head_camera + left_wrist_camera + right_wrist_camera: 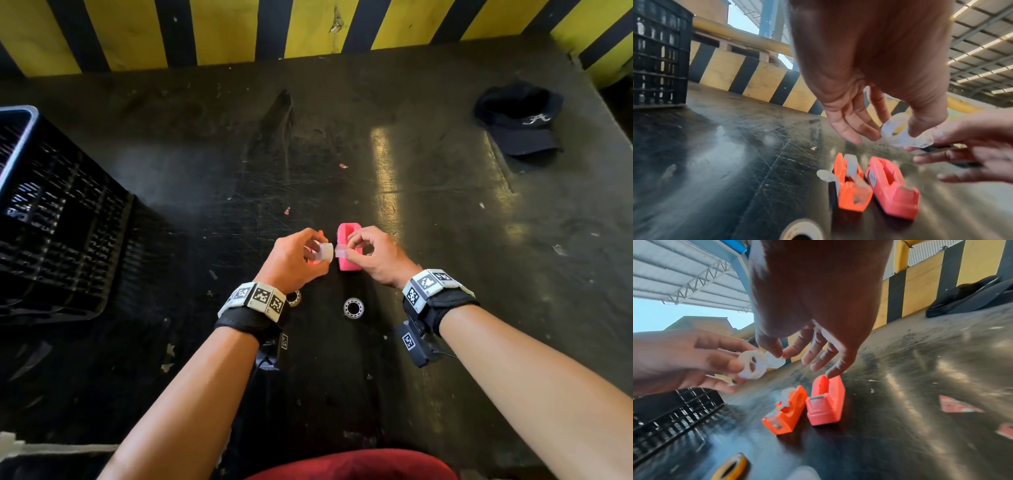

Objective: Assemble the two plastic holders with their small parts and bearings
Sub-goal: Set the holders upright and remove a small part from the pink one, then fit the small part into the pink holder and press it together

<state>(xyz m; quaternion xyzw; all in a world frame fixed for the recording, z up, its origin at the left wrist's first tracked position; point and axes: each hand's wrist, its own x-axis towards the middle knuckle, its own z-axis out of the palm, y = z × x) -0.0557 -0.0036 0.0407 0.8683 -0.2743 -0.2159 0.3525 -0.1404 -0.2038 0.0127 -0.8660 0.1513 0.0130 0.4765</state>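
At centre frame the left hand (297, 257) pinches a translucent spool (324, 252), lifted clear, likely for fitting. The right hand (373, 255) pinches a clear piece (341, 253) beside it. Only the wrist views show both holders, orange holder (852, 186) and pink holder (893, 186), side by side below.

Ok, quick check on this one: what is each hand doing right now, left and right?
Left hand: holding a clear plastic spool in curled fingers.
Right hand: pinching a small clear part at the spool's end, other fingers loose.
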